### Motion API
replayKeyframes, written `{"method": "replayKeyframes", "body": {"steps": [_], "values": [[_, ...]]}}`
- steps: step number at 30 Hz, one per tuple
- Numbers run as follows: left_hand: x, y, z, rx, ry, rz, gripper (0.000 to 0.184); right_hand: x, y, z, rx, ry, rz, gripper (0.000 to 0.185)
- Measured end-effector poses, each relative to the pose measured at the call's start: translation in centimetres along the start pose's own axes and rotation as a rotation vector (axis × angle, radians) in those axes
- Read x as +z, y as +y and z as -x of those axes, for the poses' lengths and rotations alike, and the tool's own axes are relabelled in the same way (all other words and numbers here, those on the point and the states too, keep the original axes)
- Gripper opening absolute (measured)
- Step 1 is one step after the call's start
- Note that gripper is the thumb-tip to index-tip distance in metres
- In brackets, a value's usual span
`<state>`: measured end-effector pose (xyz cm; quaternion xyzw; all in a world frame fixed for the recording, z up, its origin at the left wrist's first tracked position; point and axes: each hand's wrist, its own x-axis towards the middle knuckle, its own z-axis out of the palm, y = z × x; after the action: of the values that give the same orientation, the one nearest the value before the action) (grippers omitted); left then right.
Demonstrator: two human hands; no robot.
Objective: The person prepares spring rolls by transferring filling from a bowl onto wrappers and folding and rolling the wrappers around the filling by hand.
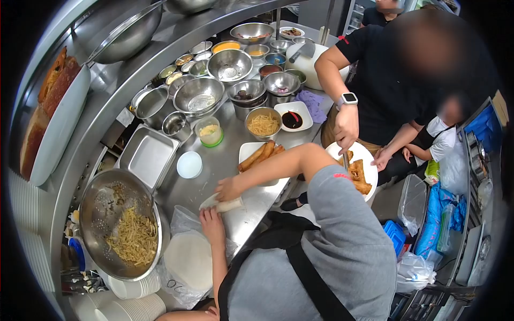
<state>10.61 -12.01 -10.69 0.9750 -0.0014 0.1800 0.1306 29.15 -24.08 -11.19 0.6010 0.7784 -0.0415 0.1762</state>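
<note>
A pale rolled wrapper lies on the steel counter. The fingers of my right hand curl over its far side. At its near left end, my left hand presses with fingers together. Whatever is inside the roll is hidden. Round white wrapper sheets lie on clear plastic beside my left forearm. Golden fried rolls rest on a white dish beyond my right forearm. A large steel bowl of shredded filling stands at the left.
Several steel bowls stand at the back, near an empty steel tray. A white cup is beyond the roll. On the right, a person in black holds a plate of fried food. Stacked white plates are lower left.
</note>
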Motion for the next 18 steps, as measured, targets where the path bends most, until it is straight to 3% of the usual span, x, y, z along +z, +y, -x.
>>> {"method": "replayKeyframes", "body": {"steps": [2,4,8,13,18], "values": [[0.4,0.0,-0.1,-0.006,-0.003,-0.024,0.03,1.1,0.0,1.7,0.025,0.009,0.074,0.049],[0.5,-0.1,0.2,-0.022,-0.019,-0.06,0.029,1.2,0.0,-0.5,0.121,0.032,-0.115,0.048],[-0.1,0.1,0.0,-0.056,-0.023,-0.051,0.031,-2.3,-0.2,-0.9,0.069,-0.036,-0.067,0.048],[0.1,0.3,0.1,-0.082,0.007,-0.016,0.036,-1.6,0.0,4.2,0.012,-0.13,-0.115,0.051],[0.3,0.1,0.0,-0.068,0.018,-0.059,0.035,-3.0,0.6,-1.1,0.01,-0.065,-0.064,0.054]]}}
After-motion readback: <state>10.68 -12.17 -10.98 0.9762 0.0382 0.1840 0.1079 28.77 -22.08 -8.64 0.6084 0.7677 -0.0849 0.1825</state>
